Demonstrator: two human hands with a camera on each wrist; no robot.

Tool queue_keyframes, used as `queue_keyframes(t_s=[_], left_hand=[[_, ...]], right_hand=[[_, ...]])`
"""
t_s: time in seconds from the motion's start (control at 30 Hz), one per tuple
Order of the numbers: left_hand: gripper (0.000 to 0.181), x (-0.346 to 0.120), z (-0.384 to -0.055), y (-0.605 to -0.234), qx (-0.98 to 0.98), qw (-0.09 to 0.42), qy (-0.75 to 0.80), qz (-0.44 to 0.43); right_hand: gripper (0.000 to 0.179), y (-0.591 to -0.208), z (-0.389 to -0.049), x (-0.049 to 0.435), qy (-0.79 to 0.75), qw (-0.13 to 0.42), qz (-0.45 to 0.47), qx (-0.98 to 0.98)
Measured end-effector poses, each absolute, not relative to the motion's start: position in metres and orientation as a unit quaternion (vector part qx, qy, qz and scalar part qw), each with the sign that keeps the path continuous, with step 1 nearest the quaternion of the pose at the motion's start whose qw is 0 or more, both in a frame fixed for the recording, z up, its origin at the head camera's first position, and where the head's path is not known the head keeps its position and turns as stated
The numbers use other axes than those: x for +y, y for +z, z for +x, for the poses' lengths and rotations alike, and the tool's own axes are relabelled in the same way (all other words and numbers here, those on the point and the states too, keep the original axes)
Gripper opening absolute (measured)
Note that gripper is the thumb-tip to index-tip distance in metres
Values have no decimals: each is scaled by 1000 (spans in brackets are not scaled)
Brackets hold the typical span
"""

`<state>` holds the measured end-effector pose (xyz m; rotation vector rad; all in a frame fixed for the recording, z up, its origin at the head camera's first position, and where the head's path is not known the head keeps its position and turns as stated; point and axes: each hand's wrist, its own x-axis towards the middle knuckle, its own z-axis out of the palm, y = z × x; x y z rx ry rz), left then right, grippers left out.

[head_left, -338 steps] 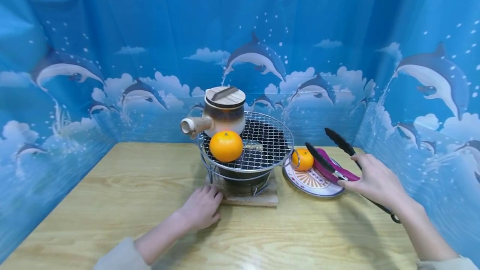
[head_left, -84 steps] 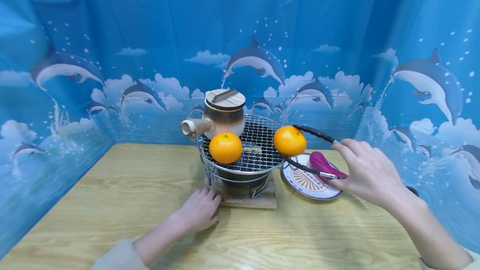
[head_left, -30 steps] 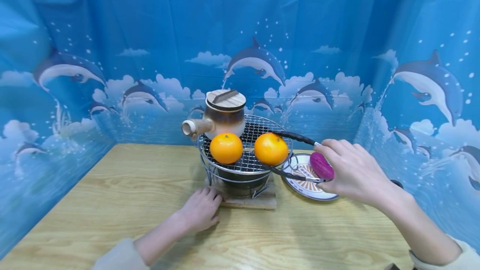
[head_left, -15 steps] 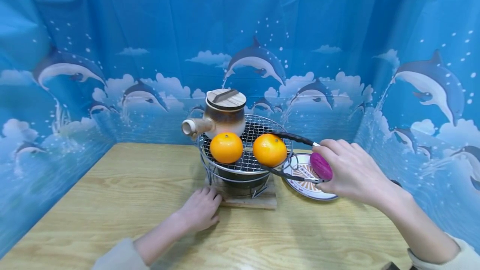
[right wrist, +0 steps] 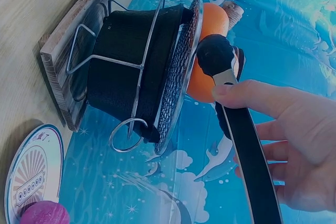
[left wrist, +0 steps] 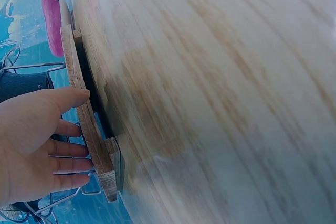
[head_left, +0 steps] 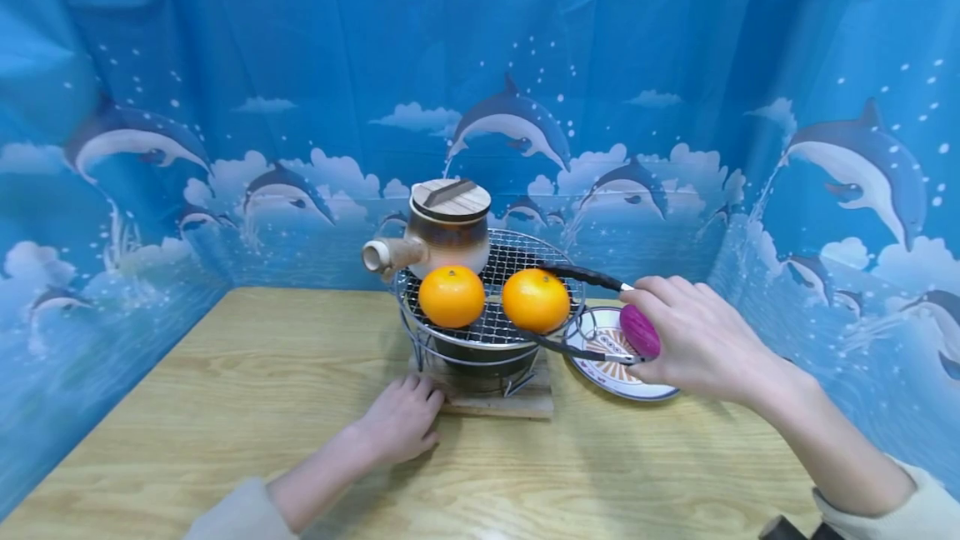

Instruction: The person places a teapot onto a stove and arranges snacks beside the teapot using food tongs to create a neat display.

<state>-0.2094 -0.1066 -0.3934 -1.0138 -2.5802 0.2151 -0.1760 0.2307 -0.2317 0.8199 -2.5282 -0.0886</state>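
Observation:
My right hand [head_left: 690, 340] grips black-handled tongs [right wrist: 247, 156], whose black tips stand on either side of an orange [head_left: 536, 301] at the right of the round wire grill rack [head_left: 510, 257]. A second orange [head_left: 452, 297] sits on the rack to its left. Behind it stands a lidded clay teapot [head_left: 450, 232] with a side handle. My left hand [head_left: 397, 419] rests at the front left corner of the wooden board [head_left: 502, 403] under the black brazier [right wrist: 121, 61]. In the left wrist view its fingers are nearly straight against the board, thumb at the edge.
A patterned plate [head_left: 622, 382] stands on the table right of the brazier. A purple sweet-potato-like vegetable [head_left: 639, 332] lies on it, partly behind my right hand. A wire loop juts from the stand toward the plate. A blue dolphin curtain [head_left: 300, 107] encloses the table's back and sides.
My right hand lifted the second orange off the plate with the tongs and brought it left onto the rack. Over the last second it slid slightly further left. My left hand stayed put.

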Motion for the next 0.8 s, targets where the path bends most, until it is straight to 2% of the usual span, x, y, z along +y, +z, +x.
queue_keyframes(t_s=[0.53, 0.8], left_hand=[[42, -108, -209, -394, -915, 174, 80, -355], [42, -108, -211, -396, -909, 190, 79, -361]], right_hand=[[69, -234, -179, 230, -20, 226, 297, -927], [69, -235, -180, 227, -17, 230, 305, -924]])
